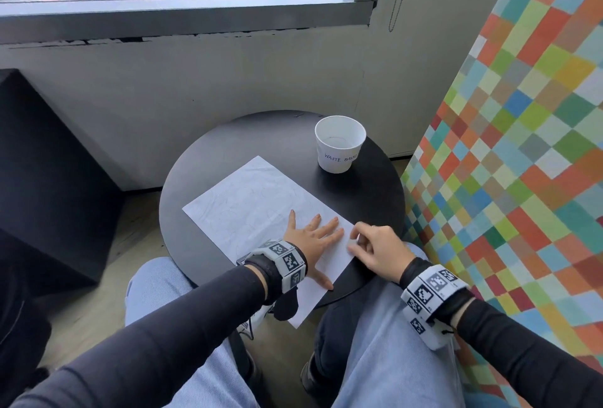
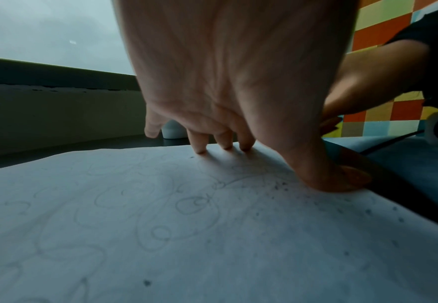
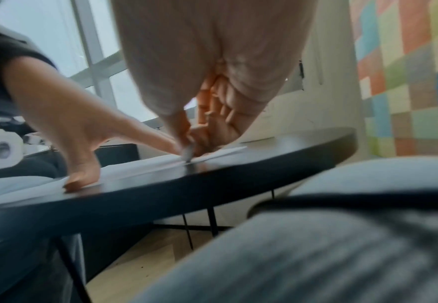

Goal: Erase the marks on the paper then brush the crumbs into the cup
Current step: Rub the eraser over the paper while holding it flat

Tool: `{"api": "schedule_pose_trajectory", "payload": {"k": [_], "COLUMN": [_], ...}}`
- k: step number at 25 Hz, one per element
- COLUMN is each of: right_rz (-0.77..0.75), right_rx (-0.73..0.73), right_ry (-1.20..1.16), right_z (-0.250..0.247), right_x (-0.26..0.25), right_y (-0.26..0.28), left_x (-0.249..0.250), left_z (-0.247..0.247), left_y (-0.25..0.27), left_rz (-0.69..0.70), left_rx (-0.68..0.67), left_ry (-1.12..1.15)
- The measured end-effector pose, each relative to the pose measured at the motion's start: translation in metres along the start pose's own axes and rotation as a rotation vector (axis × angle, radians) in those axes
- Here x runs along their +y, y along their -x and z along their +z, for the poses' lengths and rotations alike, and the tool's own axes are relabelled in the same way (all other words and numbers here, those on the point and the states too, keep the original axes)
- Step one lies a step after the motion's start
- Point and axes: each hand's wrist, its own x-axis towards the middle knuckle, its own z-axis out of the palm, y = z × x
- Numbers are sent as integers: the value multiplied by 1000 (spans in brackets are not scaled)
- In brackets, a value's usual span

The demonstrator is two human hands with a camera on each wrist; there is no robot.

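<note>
Pressing paper (image 1: 251,202) flat with spread left hand (image 1: 313,238), right hand (image 1: 375,252) pinching eraser (image 3: 187,152), cup (image 1: 339,146) (contents unclear) upright.

Beyond the flat left hand (image 1: 311,238), bare white paper sheet (image 1: 248,202) and round black counter (image 1: 228,146) lie open; only the white paper cup (image 1: 339,145) stands ahead of the right hand (image 1: 375,249), checkered wall (image 1: 522,130) close alongside.

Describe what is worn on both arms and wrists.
Both arms wear long black sleeves. Each wrist carries a pale grey band with black-and-white square code markers: left wrist band, right wrist band. Black straps sit under the bands. The hands are bare.
</note>
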Motion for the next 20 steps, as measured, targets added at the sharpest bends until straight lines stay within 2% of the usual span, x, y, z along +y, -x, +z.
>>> {"api": "schedule_pose_trajectory", "payload": {"k": [2,3,6,10,13,14,17,20], "right_rz": [-92,-96,11,-82,48,55,-41,52], "right_rx": [-150,-158,19,-105,85,88,-59,87], "right_ry": [-13,-7,-17,-41,-14,-2,-44,-50], "right_z": [5,6,1,5,0,-1,4,-1], "right_x": [-7,-7,2,-2,8,9,3,10], "right_y": [6,6,-1,5,-1,-2,4,0], "left_x": [1,1,2,2,3,3,3,4], "left_z": [-1,-2,-2,-2,-4,-4,-4,-5], "left_y": [0,0,0,-1,-2,-1,-1,-2], "left_rz": [-11,-12,-13,-21,-23,-26,-31,-29], "left_rx": [-4,-7,-16,-17,-25,-29,-29,-35], "left_ry": [-12,-17,-21,-26,-32,-33,-44,-44]}}
